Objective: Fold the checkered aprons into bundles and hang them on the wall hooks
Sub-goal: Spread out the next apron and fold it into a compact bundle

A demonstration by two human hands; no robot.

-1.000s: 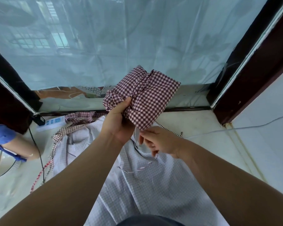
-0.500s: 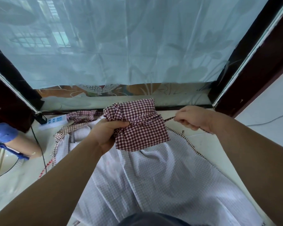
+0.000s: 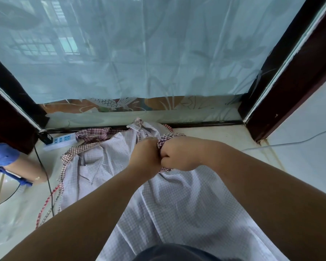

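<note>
A folded red-and-white checkered apron bundle (image 3: pixel 165 141) is almost hidden between my two fists; only a bit of it shows above and below them. My left hand (image 3: pixel 146 157) and my right hand (image 3: pixel 174 157) are pressed knuckle to knuckle over it, both with curled fingers gripping the checkered cloth. Under them a pale checkered apron (image 3: pixel 177 208) lies spread inside-out on the floor, its red-checked edge and straps (image 3: pixel 51 200) trailing to the left. No wall hooks are in view.
A white power strip (image 3: pixel 61 141) with a black cable lies at the left by the window sill. Another person's gloved hand (image 3: pixel 4 154) reaches in from the far left. Dark wooden frames stand at both sides, and a thin white cable (image 3: pixel 290 143) runs along the right.
The bundle came down from chest height toward the floor. My right hand, which pulled a strap out to the right, has come back against my left hand over the bundle.
</note>
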